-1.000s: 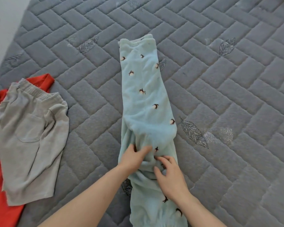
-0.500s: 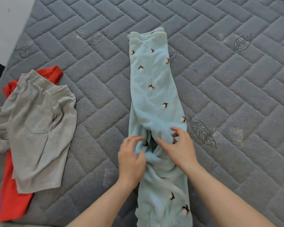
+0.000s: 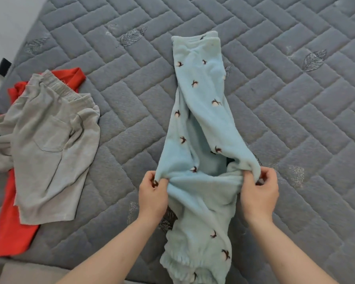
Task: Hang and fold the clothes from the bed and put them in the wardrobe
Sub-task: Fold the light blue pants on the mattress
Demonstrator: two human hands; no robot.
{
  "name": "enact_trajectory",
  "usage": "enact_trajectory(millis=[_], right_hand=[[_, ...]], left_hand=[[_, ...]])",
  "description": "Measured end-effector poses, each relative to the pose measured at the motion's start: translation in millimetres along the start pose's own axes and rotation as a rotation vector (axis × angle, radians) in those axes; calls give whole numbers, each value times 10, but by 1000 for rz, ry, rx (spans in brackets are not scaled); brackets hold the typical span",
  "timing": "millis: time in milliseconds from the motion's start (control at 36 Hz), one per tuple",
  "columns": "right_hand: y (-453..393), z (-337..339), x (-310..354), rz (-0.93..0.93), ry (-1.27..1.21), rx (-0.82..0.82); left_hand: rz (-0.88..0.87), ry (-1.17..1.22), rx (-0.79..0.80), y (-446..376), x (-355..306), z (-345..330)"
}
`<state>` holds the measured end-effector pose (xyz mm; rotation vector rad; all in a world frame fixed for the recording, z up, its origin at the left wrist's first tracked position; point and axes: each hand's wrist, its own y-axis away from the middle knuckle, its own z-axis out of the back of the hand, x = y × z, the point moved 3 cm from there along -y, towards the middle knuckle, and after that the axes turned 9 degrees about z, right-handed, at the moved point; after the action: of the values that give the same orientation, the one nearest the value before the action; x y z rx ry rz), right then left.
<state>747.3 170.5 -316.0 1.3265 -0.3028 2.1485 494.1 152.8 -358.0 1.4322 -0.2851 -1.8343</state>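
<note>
Head view: two hands (image 3: 153, 196) (image 3: 258, 194) pinch one fleece garment (image 3: 201, 111).

There is one view only, from a wide-angle camera worn on the person's head. It looks forward and steeply down onto the grey quilted bed (image 3: 275, 99), close enough that both forearms enter from the bottom edge. The bed fills nearly the whole picture, and its quilted lines bend toward the edges. A strip of pale wall (image 3: 6, 23) shows at the upper left corner.
</note>
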Motion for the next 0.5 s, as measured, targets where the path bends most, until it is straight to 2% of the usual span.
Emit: enact_trajectory(millis=[83, 167, 222, 278, 361, 417, 444, 500], right_hand=[[27, -22, 12, -27, -54, -81], [144, -132, -50, -91, -47, 102], [312, -133, -178, -132, -52, 237], [552, -20, -318, -97, 64, 305], [1030, 249, -561, -22, 274, 370], [1409, 380, -734, -17, 333, 520], [1585, 416, -814, -8, 369, 623], [1851, 437, -964, 59, 482, 789]], left_hand=[[2, 89, -96, 71, -18, 93], [115, 68, -2, 97, 143, 163], [95, -132, 46, 167, 350, 302], [-110, -447, 113, 294, 564, 508], [-443, -872, 453, 578, 884, 663], [-488, -1002, 632, 726, 1087, 646], [-466, -1016, 644, 763, 1183, 617], [-368, -910, 560, 775, 1278, 522]])
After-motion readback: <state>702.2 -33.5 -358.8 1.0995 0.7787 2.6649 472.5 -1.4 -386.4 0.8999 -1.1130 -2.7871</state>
